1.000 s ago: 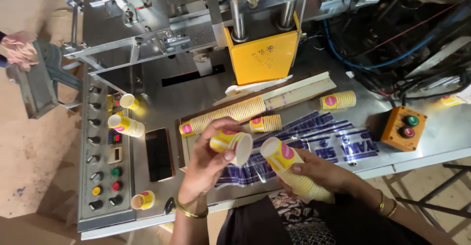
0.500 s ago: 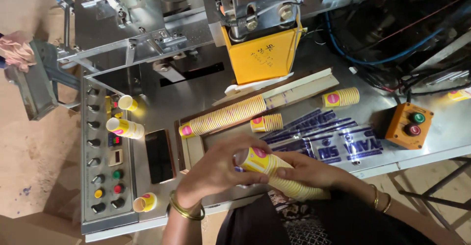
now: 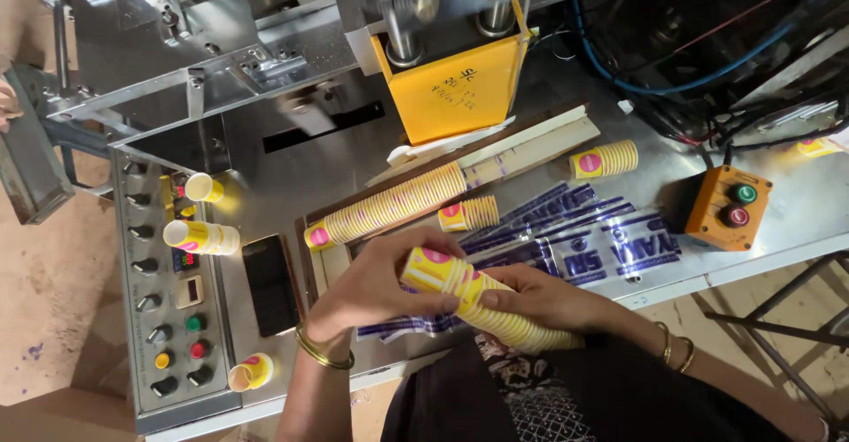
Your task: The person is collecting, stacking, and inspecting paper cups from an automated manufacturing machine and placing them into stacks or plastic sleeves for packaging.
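Yellow paper cup stack (image 3: 482, 305) lying nested between both hands just above the table's near edge, long axis running from upper left, pink-marked bottom end, down to lower right toward the body. Left hand (image 3: 376, 283) curling closed around the upper-left end, fingers over the top cup, nearer that end; right hand (image 3: 539, 300) gripping the stack's middle from the right side, thumb pressing on top. Sitting well apart behind: long cup row (image 3: 389, 207) in its wooden trough (image 3: 531, 141), printed plastic sleeves (image 3: 575, 243).

Both hands grip a cup stack (image 3: 482, 296) above the worktop (image 3: 769, 238): left hand (image 3: 380, 278) at its top end, right hand (image 3: 539, 296) around its middle. A longer stack (image 3: 389, 205) lies beyond.
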